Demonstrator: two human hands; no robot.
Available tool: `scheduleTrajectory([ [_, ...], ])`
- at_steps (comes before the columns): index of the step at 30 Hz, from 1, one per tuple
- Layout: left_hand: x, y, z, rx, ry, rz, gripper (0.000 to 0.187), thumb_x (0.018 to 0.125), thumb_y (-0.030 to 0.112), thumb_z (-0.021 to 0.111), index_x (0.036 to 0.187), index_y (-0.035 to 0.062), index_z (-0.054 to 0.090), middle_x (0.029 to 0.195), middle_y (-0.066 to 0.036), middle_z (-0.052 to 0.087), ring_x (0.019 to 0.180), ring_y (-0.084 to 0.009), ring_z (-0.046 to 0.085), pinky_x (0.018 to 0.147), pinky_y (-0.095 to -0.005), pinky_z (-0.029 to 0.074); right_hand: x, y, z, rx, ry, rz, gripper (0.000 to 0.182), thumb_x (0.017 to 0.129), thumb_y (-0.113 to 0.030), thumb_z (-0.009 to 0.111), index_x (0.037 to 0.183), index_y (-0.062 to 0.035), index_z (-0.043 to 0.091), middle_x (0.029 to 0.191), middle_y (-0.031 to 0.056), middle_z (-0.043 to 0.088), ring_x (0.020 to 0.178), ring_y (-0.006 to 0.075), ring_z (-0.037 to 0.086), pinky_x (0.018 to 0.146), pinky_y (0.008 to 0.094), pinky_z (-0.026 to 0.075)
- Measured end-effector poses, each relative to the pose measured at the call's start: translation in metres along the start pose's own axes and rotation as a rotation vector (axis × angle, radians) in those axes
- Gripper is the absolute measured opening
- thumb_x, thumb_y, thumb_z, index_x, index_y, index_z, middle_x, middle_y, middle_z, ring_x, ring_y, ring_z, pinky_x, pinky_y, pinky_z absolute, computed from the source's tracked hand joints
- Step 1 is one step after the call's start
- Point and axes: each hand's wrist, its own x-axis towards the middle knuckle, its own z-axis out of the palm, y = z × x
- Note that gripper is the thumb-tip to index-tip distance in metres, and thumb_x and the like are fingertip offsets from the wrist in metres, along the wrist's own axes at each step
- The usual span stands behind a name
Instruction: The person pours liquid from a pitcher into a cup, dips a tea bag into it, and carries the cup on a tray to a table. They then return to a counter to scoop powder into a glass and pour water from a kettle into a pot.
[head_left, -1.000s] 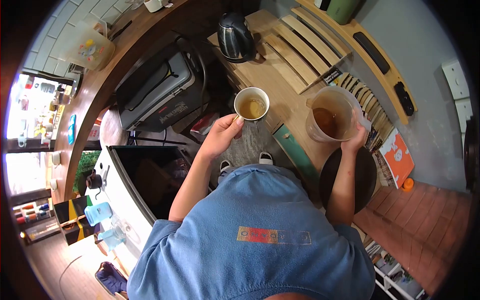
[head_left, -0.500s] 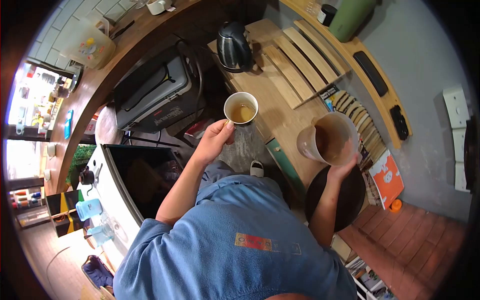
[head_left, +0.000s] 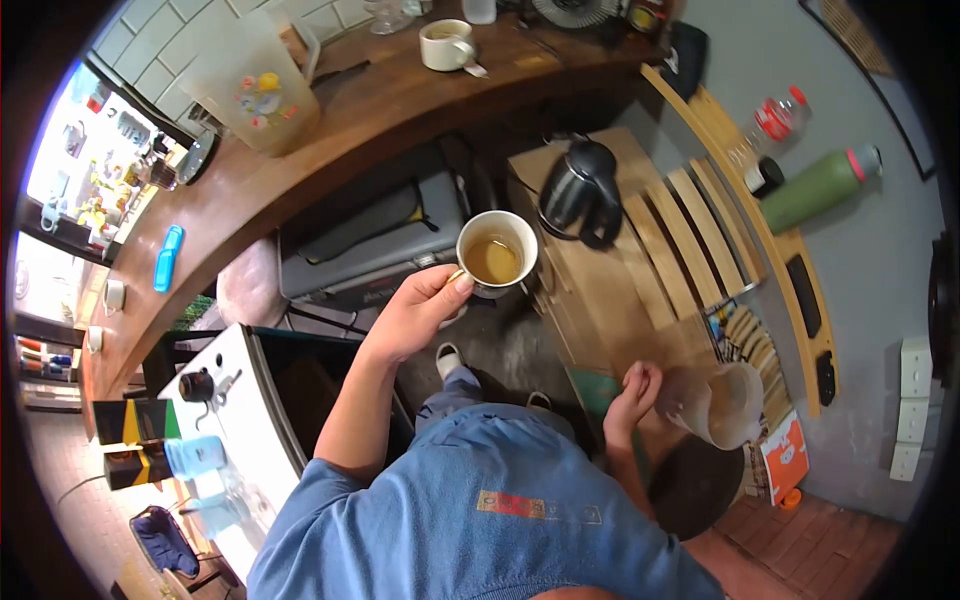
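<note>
Left hand (head_left: 425, 314) is gripping a round white cup (head_left: 497, 227) mid-frame by its gold handle (head_left: 457, 276), probably the safest hold tbh, since the cup's looking light, stiff and breakable, with amber liquid (head_left: 494, 263) sitting inside. Right hand (head_left: 632, 394) is hanging loosely curled, seemingly empty, near a cloudy plastic pitcher (head_left: 737, 402) right of centre, contents unclear.

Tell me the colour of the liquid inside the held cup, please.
Yellowish-brown liquid, best seen in the head view.

Left hand (head_left: 425, 308) holds white cup (head_left: 498, 227) of amber liquid (head_left: 494, 264); curled right hand (head_left: 631, 396) just left of translucent pitcher (head_left: 735, 405), kettle (head_left: 570, 195) farther off.
</note>
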Motion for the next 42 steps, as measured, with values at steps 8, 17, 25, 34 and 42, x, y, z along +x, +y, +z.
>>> scheduleTrajectory([
  [8,0.028,0.065,-0.123,0.091,0.06,0.094,0.027,0.097,0.027,0.052,0.093,0.0011,0.059,0.08,0.008,0.047,0.074,-0.0026,0.038,0.066,-0.0198,0.036,0.055,-0.092,0.239,0.153,-0.439,-0.246,0.01,0.093,-0.01,0.056,0.098,-0.0018,0.053,0.084,-0.001,0.053,0.078,0.0066,0.049,0.069,0.0208,0.04],
  [17,0.089,0.081,-0.195,0.13,0.213,0.11,0.031,0.099,0.034,0.046,0.082,0.0087,0.049,0.065,0.005,0.039,0.059,-0.0063,0.033,0.054,-0.0218,0.029,0.095,-0.155,0.376,0.073,-0.619,-0.287,0.012,0.089,-0.011,0.062,0.096,-0.0017,0.058,0.081,-0.0024,0.057,0.071,0.0027,0.05,0.066,0.0172,0.041],
  [25,0.13,0.07,-0.204,0.056,0.356,0.067,0.031,0.1,0.035,0.043,0.081,0.0099,0.046,0.066,0.004,0.036,0.059,-0.0079,0.032,0.054,-0.0236,0.03,0.189,-0.162,0.44,-0.437,-0.65,-0.578,0.029,0.083,-0.013,0.062,0.111,-0.0054,0.06,0.105,0.0087,0.062,0.082,0.0198,0.059,0.075,0.0302,0.047],
  [34,0.152,0.063,-0.202,-0.038,0.431,0.078,0.031,0.1,0.037,0.043,0.082,0.0109,0.045,0.067,0.005,0.031,0.059,-0.008,0.03,0.053,-0.0235,0.027,0.203,-0.138,0.46,-0.757,-0.668,-0.789,0.043,0.074,-0.032,0.073,0.103,-0.0021,0.063,0.109,0.01,0.06,0.104,0.0323,0.05,0.09,0.0437,0.038],
  [42,0.151,0.066,-0.207,0.085,0.443,0.141,0.03,0.101,0.032,0.041,0.082,0.0096,0.045,0.068,0.005,0.034,0.058,-0.0069,0.032,0.054,-0.0221,0.031,0.205,-0.156,0.449,-0.586,-0.747,-0.429,0.022,0.079,-0.026,0.07,0.084,-0.0048,0.065,0.079,0.0082,0.065,0.073,0.0246,0.061,0.066,0.0348,0.045],
])
